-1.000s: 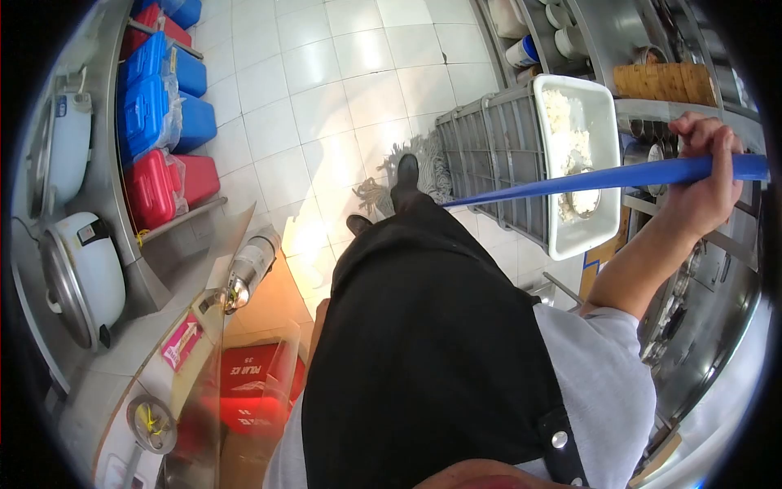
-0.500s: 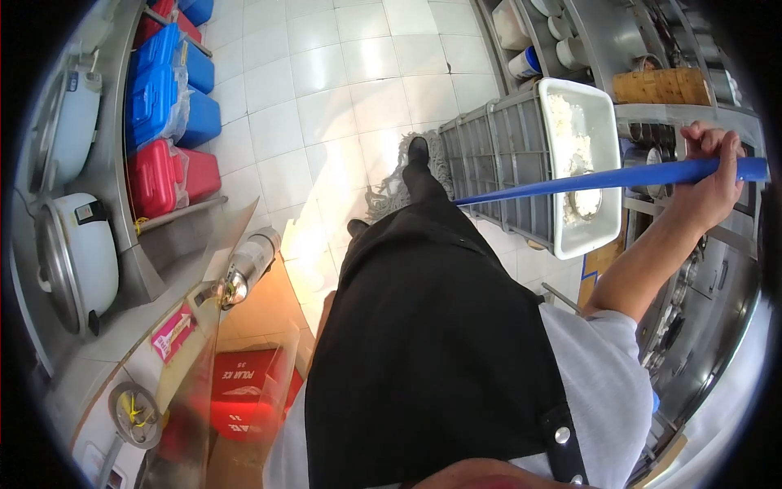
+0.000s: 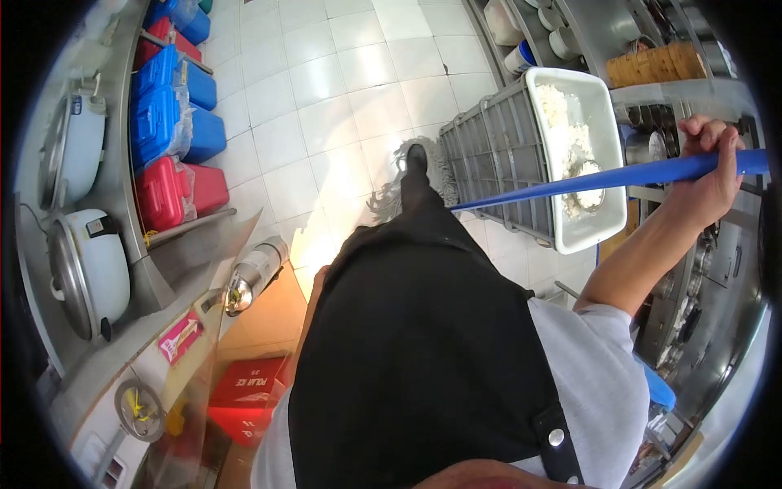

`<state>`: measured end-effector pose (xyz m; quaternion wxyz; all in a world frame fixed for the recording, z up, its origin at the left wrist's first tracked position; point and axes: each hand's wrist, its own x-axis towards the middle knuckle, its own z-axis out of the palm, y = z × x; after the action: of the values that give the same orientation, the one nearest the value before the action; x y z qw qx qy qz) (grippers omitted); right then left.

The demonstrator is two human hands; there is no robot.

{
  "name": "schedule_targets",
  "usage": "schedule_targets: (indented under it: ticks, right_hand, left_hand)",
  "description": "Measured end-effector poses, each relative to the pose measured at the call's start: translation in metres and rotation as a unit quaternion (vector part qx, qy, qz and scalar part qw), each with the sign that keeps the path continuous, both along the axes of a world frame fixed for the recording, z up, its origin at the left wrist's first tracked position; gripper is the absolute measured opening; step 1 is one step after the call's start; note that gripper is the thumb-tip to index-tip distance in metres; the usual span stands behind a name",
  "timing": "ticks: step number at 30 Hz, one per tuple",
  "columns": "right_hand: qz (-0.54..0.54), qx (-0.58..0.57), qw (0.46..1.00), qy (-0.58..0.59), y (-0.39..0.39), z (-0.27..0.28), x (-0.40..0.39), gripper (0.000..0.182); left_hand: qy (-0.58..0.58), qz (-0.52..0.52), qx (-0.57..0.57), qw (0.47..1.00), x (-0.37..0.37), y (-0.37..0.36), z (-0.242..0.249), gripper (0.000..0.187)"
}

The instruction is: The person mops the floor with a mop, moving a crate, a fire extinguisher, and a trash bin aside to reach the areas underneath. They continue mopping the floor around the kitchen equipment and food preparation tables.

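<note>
My right hand (image 3: 713,175) is wrapped round the upper end of a blue mop handle (image 3: 562,184) at the right. The handle slants down leftward, passing in front of a white tub (image 3: 615,208). Grey mop strings (image 3: 444,181) lie on the tiles around my black shoe (image 3: 417,155). Of my left arm or hand (image 3: 314,292), only a sliver of skin shows beside the black apron; its fingers are hidden.
The white tub, with pale crumbly food and a metal bowl in it, sits on grey crates (image 3: 501,155). Blue bins (image 3: 163,110) and red bins (image 3: 167,191) line the left shelf. A steel cylinder (image 3: 257,269) and a red box (image 3: 248,395) stand at lower left.
The view has shifted slightly, and my body leans a little to the left. A bit more of my left arm or hand shows beside the apron. My right hand keeps its hold on the mop.
</note>
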<state>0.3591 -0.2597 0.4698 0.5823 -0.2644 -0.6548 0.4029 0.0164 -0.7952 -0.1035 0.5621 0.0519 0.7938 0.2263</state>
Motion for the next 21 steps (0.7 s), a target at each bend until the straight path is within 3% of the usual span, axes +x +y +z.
schedule_targets:
  ticks: [5,9,11,12,13,14,15,16,17,19,21]
  right_hand:
    - [-0.092,0.023,0.995,0.032,-0.049,0.012,0.038,0.025]
    - [-0.077,0.033,0.996,0.043,-0.095,0.014,0.072,0.025]
    - [-0.044,0.044,0.997,0.036,-0.126,0.015,0.081,0.027]
    - [-0.035,0.051,0.998,0.024,-0.142,0.015,0.082,0.030]
    - [-0.014,0.056,0.998,0.021,-0.160,0.017,0.080,0.031]
    - [0.007,0.058,0.998,0.016,-0.179,0.018,0.076,0.032]
    - [0.029,0.062,0.998,0.010,-0.195,0.020,0.072,0.033]
    - [0.048,0.074,0.996,0.007,-0.207,0.021,0.070,0.035]
    - [0.067,0.084,0.994,0.004,-0.216,0.021,0.068,0.036]
    - [0.062,0.097,0.993,0.005,-0.231,0.020,0.064,0.040]
    - [0.011,0.100,0.995,0.008,-0.242,0.018,0.064,0.044]
  left_hand:
    - [0.084,-0.096,0.067,0.990,-0.018,-0.030,-0.007,0.034]
    - [0.145,-0.176,0.197,0.954,-0.036,0.031,0.013,0.036]
    - [0.158,-0.246,0.234,0.927,-0.031,0.112,0.056,0.041]
    - [0.097,-0.216,0.280,0.931,-0.007,0.155,0.097,0.053]
    - [0.045,-0.232,0.295,0.926,0.023,0.197,0.174,0.064]
    - [0.055,-0.330,0.349,0.876,0.050,0.236,0.215,0.060]
    - [0.001,-0.381,0.464,0.800,0.087,0.268,0.201,0.069]
    - [-0.011,-0.451,0.503,0.737,0.122,0.293,0.238,0.074]
    - [0.002,-0.506,0.555,0.660,0.166,0.311,0.240,0.081]
    - [-0.137,-0.553,0.561,0.601,0.231,0.323,0.273,0.066]
    - [-0.165,-0.654,0.455,0.581,0.281,0.322,0.257,0.048]
